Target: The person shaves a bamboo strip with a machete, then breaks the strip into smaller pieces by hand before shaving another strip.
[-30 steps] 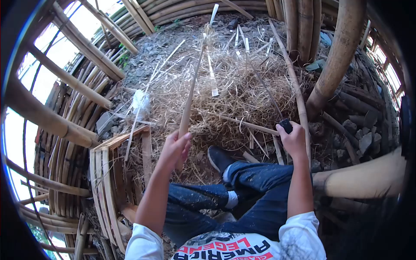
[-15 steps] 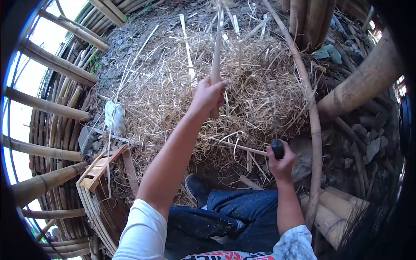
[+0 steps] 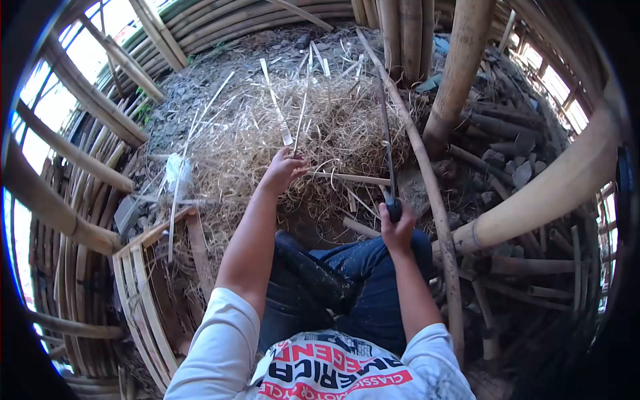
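My left hand (image 3: 283, 170) is closed around the near end of a long, thin bamboo strip (image 3: 303, 107). The strip points away from me over a pile of curled bamboo shavings (image 3: 247, 150) and shows its narrow edge. In my right hand (image 3: 398, 230), the fingers wrap the black handle (image 3: 394, 209) of a long knife. Its dark, straight blade (image 3: 388, 143) points forward, to the right of the strip and apart from it. Below the hands are my crossed legs in blue trousers (image 3: 340, 267).
A bamboo pole (image 3: 427, 173) lies along the right of the shavings. Thick bamboo posts (image 3: 460, 73) and rubble (image 3: 513, 167) are beyond it. At left stand a wooden slatted frame (image 3: 143, 293) and a white plastic bag (image 3: 178, 172). A pale strip (image 3: 274, 100) lies on the pile.
My view has tilted and turned right. My left hand has come back towards me, and the strip has turned from broad side to edge. The knife blade, blurred before, now shows clearly.
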